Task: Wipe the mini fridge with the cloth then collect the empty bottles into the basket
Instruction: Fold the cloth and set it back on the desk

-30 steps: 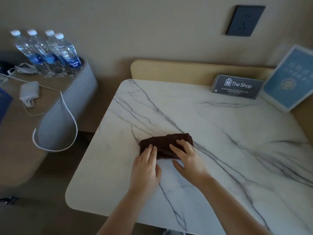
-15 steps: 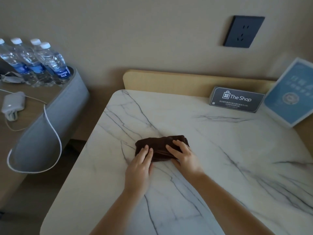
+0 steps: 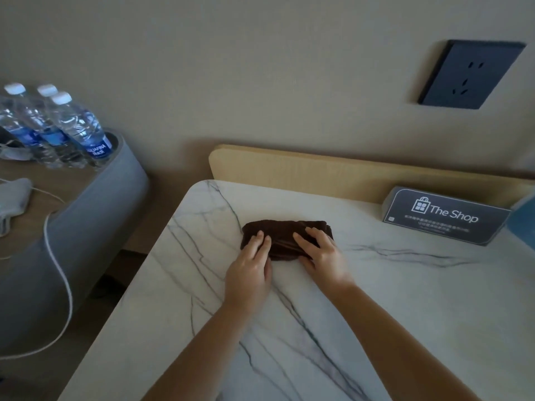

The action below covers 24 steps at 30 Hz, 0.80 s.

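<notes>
Fingers (image 3: 259, 241) straight, pressing flat on cloth (image 3: 285, 228) | left hand (image 3: 248, 273), right hand (image 3: 325, 257) side by side

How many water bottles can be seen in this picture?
3, standing together at far left: front bottle, middle bottle, left bottle. Another may be cut off at the edge.
</notes>
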### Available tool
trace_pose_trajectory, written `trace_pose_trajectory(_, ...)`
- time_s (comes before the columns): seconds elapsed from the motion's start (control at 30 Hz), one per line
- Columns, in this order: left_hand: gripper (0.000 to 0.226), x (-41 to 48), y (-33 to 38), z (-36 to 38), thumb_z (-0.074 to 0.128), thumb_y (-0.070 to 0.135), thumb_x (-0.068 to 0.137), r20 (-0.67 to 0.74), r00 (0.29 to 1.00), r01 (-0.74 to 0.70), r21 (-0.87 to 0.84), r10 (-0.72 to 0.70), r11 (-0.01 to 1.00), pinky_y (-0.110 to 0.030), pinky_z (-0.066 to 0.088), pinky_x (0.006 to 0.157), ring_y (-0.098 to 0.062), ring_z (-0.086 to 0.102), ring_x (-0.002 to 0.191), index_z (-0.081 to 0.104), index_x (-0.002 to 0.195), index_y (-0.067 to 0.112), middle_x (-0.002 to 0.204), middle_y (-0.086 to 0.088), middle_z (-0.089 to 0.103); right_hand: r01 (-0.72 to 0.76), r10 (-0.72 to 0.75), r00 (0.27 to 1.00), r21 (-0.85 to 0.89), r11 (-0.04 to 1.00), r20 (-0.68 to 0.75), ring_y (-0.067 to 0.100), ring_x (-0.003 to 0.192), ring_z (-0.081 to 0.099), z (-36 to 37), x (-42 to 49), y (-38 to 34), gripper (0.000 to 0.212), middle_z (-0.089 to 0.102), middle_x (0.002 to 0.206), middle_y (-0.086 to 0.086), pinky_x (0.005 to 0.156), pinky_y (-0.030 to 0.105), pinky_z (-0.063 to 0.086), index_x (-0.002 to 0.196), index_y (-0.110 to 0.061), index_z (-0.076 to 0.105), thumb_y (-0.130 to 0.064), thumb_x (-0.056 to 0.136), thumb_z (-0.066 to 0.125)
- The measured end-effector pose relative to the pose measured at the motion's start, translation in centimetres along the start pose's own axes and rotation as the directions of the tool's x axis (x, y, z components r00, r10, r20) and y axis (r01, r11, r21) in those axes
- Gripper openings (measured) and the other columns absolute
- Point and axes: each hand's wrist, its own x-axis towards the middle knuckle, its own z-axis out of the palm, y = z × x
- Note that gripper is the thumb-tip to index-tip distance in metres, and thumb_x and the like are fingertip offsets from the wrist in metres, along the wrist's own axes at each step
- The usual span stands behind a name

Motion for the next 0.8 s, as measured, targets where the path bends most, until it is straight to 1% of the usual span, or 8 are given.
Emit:
trace_pose_trajectory(0.17,0.045,4.2,-1.1,2.0,0.069,0.000,0.073,-0.009,1.000,0.001,-0.006,-0.001,1.000,-0.033,0.054,0.075,-0.025,0.060,0.109,0.062,0.117,0.005,0.125,-0.012,0.059,-0.061,0.061,0.998,-0.006,0.998,-0.001,0.038,0.125,0.042,1.2,3.7,1.9,0.044,0.046,0.132,0.025,0.096,0.044,0.042,0.127,-0.008,0.052,-0.002,0.084,0.060)
trace_pose_trajectory(0.33,0.046,7.0,-2.0,3.4,0.064,0.001,0.077,0.005,1.000,-0.006,-0.011,0.006,1.000,-0.036,0.054,0.079,-0.025,0.057,0.114,0.058,0.122,0.005,0.130,-0.011,0.055,-0.090,0.090,0.996,-0.010,0.996,-0.007,0.035,0.127,0.039,1.8,6.4,3.2,0.044,0.044,0.135,0.022,0.100,0.040,0.037,0.129,-0.010,0.050,-0.005,0.086,0.059)
trace_pose_trajectory(0.37,0.046,7.5,-2.1,3.6,0.063,0.002,0.078,0.010,1.000,-0.008,-0.009,0.008,1.000,-0.036,0.053,0.080,-0.026,0.056,0.115,0.057,0.123,0.006,0.131,-0.011,0.054,-0.098,0.098,0.995,-0.012,0.995,-0.012,0.036,0.127,0.039,1.9,6.7,3.3,0.044,0.045,0.134,0.023,0.099,0.040,0.038,0.129,-0.009,0.050,-0.005,0.086,0.059)
trace_pose_trajectory(0.47,0.045,9.1,-2.6,3.8,0.062,0.003,0.079,0.029,0.999,-0.034,0.001,0.033,0.999,-0.037,0.051,0.081,-0.028,0.057,0.113,0.057,0.123,0.006,0.131,-0.012,0.054,-0.118,0.117,0.992,-0.015,0.993,-0.057,0.040,0.122,0.044,2.2,7.7,3.3,0.043,0.049,0.130,0.026,0.092,0.045,0.044,0.125,-0.007,0.054,-0.003,0.083,0.062)
trace_pose_trajectory(0.53,0.044,10.0,-3.0,3.9,0.063,0.001,0.078,0.038,0.997,-0.067,0.014,0.066,0.998,-0.037,0.050,0.082,-0.030,0.058,0.111,0.058,0.121,0.004,0.128,-0.014,0.056,-0.136,0.134,0.989,-0.028,0.990,-0.059,0.039,0.123,0.042,2.4,8.3,3.4,0.043,0.047,0.131,0.025,0.092,0.045,0.044,0.127,-0.008,0.053,-0.004,0.084,0.061)
trace_pose_trajectory(0.63,0.043,11.1,-3.5,4.1,0.062,0.000,0.077,0.052,0.994,-0.099,0.007,0.099,0.995,-0.041,0.048,0.086,-0.030,0.056,0.114,0.058,0.121,0.001,0.127,-0.016,0.057,-0.157,0.154,0.986,-0.038,0.987,-0.062,0.038,0.126,0.040,2.6,8.9,3.5,0.043,0.045,0.134,0.024,0.094,0.045,0.042,0.128,-0.010,0.051,-0.007,0.086,0.059)
trace_pose_trajectory(0.8,0.046,11.2,-3.8,4.0,0.063,0.000,0.076,0.077,0.987,-0.142,0.046,0.138,0.989,-0.042,0.048,0.085,-0.031,0.055,0.114,0.056,0.122,0.000,0.127,-0.018,0.056,-0.142,0.140,0.988,-0.027,0.989,-0.071,0.042,0.123,0.042,2.7,9.0,3.6,0.042,0.048,0.131,0.027,0.093,0.048,0.043,0.126,-0.007,0.054,-0.004,0.084,0.061)
